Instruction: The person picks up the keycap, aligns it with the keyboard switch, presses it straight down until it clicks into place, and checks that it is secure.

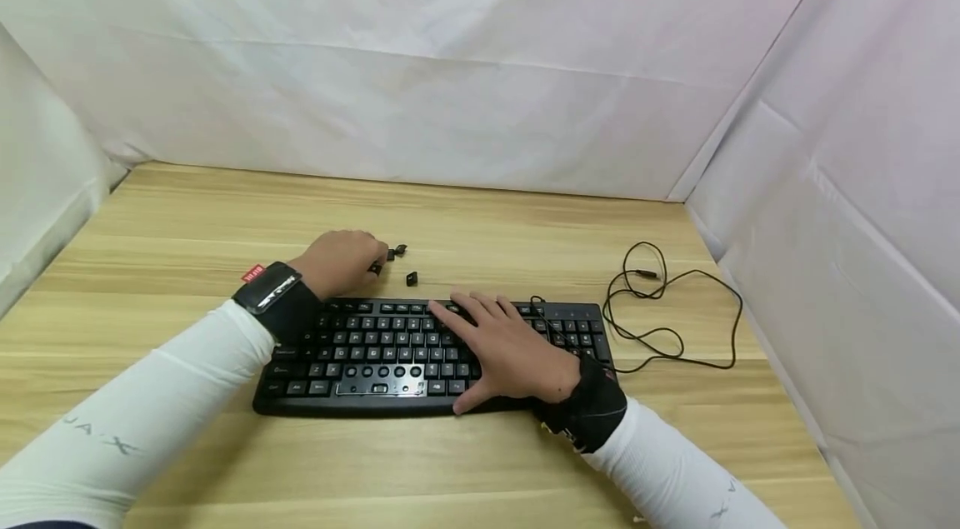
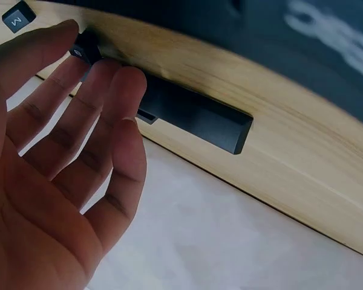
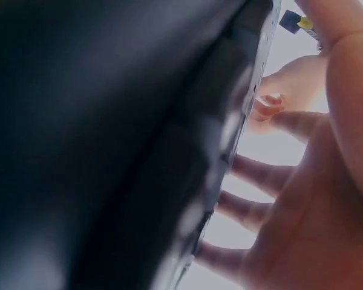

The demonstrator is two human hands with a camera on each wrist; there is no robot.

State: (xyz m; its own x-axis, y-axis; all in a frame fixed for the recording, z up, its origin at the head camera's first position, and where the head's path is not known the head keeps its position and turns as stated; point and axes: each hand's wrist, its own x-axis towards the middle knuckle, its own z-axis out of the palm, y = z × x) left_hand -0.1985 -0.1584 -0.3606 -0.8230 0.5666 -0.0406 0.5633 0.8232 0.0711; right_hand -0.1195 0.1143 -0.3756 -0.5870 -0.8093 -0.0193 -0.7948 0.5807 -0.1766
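Note:
A black keyboard (image 1: pixel 352 408) lies on the wooden table, with bare round key sockets (image 1: pixel 384 371) showing along its lower rows. My left hand (image 1: pixel 345 262) is just beyond its back edge, pinching a small black keycap (image 2: pixel 86 48) between thumb and fingertips. Close by that hand lie a long black space bar (image 2: pixel 196 118), hidden in the head view, and a keycap marked M (image 2: pixel 18 16). Spread across the keyboard's right half, my right hand (image 1: pixel 510 350) rests with straight fingers, its thumb at the front edge.
Loose keycaps (image 1: pixel 412 278) lie behind the keyboard. A thin black cable (image 1: pixel 693 360) loops over the table at the right, its plug (image 1: pixel 647 274) inside the loops. White cloth (image 1: pixel 420 112) hangs behind the wooden table (image 1: pixel 420 471) and along both sides.

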